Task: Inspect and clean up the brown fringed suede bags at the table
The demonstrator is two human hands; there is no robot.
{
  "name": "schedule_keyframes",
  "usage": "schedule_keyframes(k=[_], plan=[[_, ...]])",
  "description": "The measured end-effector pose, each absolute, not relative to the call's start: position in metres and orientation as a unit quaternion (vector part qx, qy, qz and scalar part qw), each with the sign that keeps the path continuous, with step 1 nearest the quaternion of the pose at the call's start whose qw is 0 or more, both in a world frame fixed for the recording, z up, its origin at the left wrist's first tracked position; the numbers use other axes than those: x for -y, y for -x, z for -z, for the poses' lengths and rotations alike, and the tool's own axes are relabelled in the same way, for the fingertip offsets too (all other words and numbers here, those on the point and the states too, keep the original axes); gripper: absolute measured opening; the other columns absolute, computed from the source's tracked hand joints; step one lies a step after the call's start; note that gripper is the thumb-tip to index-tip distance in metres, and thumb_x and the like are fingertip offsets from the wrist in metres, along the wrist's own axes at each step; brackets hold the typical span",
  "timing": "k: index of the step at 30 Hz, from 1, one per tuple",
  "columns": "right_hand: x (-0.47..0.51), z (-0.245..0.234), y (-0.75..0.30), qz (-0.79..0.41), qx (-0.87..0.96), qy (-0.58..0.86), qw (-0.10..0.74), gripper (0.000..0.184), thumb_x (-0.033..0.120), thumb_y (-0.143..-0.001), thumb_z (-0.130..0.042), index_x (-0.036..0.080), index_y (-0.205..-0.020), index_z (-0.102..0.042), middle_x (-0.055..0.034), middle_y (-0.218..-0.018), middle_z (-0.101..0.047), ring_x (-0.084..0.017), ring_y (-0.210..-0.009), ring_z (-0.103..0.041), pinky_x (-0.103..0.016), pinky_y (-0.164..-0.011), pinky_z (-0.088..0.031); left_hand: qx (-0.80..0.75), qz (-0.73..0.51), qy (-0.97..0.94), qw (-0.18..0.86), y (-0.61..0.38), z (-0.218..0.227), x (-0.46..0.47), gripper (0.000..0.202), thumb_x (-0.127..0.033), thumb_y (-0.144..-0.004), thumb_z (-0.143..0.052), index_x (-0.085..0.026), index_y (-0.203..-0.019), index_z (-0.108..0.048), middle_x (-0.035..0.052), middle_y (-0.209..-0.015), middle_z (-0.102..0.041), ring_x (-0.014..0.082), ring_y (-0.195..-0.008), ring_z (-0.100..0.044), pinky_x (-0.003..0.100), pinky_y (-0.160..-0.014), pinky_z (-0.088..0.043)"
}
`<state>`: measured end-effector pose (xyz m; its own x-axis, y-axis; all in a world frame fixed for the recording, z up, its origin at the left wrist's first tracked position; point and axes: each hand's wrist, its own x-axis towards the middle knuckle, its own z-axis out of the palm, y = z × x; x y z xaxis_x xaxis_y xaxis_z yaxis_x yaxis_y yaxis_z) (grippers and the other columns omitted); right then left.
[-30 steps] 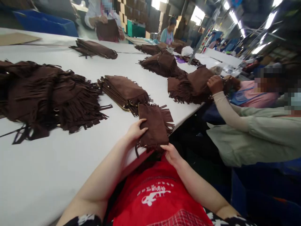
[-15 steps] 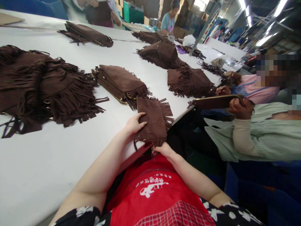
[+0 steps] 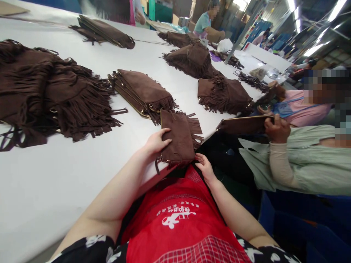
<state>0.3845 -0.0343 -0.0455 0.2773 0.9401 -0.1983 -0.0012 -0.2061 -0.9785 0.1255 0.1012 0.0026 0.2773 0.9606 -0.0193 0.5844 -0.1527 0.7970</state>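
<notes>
A brown fringed pouch [image 3: 178, 137] lies at the table's near edge, its fringe spread to the right and a zipper along its left side. My left hand [image 3: 157, 141] grips that left side, thumb and a finger showing on top; its other fingers are hidden. Close to the pouch's lower right corner is my right hand [image 3: 205, 167], fingers apart and slightly curled, with nothing seen in them. Just behind the pouch, partly touching it, rests a stack of similar brown zippered pouches [image 3: 144, 89].
A big heap of fringed bags [image 3: 55, 95] covers the left of the white table [image 3: 90, 175]. More brown bags [image 3: 225, 93] lie farther back. On my right, a co-worker's hand [image 3: 276, 129] holds a brown pouch [image 3: 246, 125] over the table edge. Other people work beyond.
My right hand has left the fringe under the pouch's near edge and moved right and up to its corner, its fingers opening. My left hand stays on the pouch. The co-worker's pouch has shifted slightly.
</notes>
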Motion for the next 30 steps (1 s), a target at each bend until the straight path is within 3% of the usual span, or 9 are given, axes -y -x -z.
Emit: schedule_keyframes(k=[3,9,14,19,22,25,28,30], plan=[[0.026,0.029,-0.353,-0.547,0.361,0.548,0.519,0.047,0.023,-0.059,-0.078,0.020,-0.105,-0.067,-0.0067,-0.108,-0.073,-0.025,-0.105,-0.066,-0.040,-0.097,-0.048,-0.537,-0.267,-0.709,0.371,-0.125,0.000,-0.102,0.059,-0.037,-0.079,-0.066,-0.026,-0.136,-0.052,0.0052,-0.126,-0.064,0.0229,-0.112,-0.061,0.035,-0.101,-0.047],[0.024,0.035,-0.315,-0.625,0.272,0.525,0.510,0.032,0.021,-0.059,-0.074,0.014,-0.090,-0.072,-0.0089,-0.095,-0.076,-0.027,-0.091,-0.070,-0.038,-0.084,-0.054,-0.535,-0.275,-0.701,0.383,-0.124,-0.003,-0.100,0.057,-0.034,-0.079,-0.066,-0.025,-0.134,-0.053,0.0048,-0.125,-0.065,0.0217,-0.111,-0.062,0.034,-0.100,-0.048],[0.035,0.059,-0.325,-0.627,0.291,0.589,0.418,0.019,0.020,-0.056,-0.073,0.013,-0.075,-0.073,-0.0068,-0.067,-0.074,-0.022,-0.062,-0.069,-0.035,-0.067,-0.057,-0.535,-0.272,-0.706,0.377,-0.125,-0.003,-0.101,0.058,-0.035,-0.079,-0.066,-0.025,-0.135,-0.052,0.0051,-0.125,-0.065,0.0220,-0.110,-0.062,0.034,-0.099,-0.048],[0.055,0.082,-0.353,-0.586,0.292,0.666,0.357,0.015,0.023,-0.053,-0.075,0.014,-0.059,-0.065,-0.0067,-0.053,-0.067,-0.022,-0.052,-0.066,-0.038,-0.062,-0.056,-0.534,-0.268,-0.716,0.361,-0.124,0.000,-0.102,0.058,-0.036,-0.079,-0.066,-0.025,-0.134,-0.053,0.0054,-0.125,-0.065,0.0231,-0.111,-0.062,0.034,-0.100,-0.047],[0.057,0.075,-0.372,-0.537,0.298,0.687,0.388,0.016,0.025,-0.056,-0.073,0.017,-0.068,-0.065,-0.0057,-0.064,-0.070,-0.021,-0.064,-0.067,-0.039,-0.074,-0.055,-0.535,-0.270,-0.716,0.359,-0.124,0.001,-0.102,0.058,-0.037,-0.079,-0.066,-0.026,-0.134,-0.054,0.0053,-0.125,-0.065,0.0232,-0.110,-0.062,0.034,-0.099,-0.047],[0.049,0.047,-0.376,-0.385,0.372,0.701,0.470,0.025,0.023,-0.059,-0.071,0.020,-0.083,-0.066,-0.0049,-0.084,-0.072,-0.020,-0.082,-0.066,-0.036,-0.086,-0.051,-0.536,-0.268,-0.715,0.360,-0.124,0.002,-0.103,0.057,-0.037,-0.079,-0.067,-0.026,-0.134,-0.054,0.0050,-0.125,-0.065,0.0233,-0.111,-0.062,0.034,-0.100,-0.047],[0.040,0.015,-0.360,-0.277,0.488,0.682,0.468,0.019,0.027,-0.069,-0.067,0.020,-0.087,-0.068,-0.0042,-0.075,-0.070,-0.018,-0.069,-0.063,-0.031,-0.071,-0.051,-0.532,-0.268,-0.717,0.362,-0.124,0.002,-0.103,0.058,-0.037,-0.079,-0.066,-0.026,-0.134,-0.053,0.0052,-0.126,-0.064,0.0233,-0.112,-0.061,0.034,-0.099,-0.048],[0.036,0.001,-0.343,-0.346,0.513,0.672,0.406,0.019,0.030,-0.074,-0.063,0.018,-0.088,-0.069,-0.0004,-0.058,-0.064,-0.015,-0.052,-0.058,-0.028,-0.056,-0.048,-0.531,-0.270,-0.717,0.363,-0.124,0.001,-0.102,0.058,-0.036,-0.080,-0.066,-0.025,-0.135,-0.053,0.0053,-0.126,-0.064,0.0225,-0.112,-0.061,0.034,-0.099,-0.048]])
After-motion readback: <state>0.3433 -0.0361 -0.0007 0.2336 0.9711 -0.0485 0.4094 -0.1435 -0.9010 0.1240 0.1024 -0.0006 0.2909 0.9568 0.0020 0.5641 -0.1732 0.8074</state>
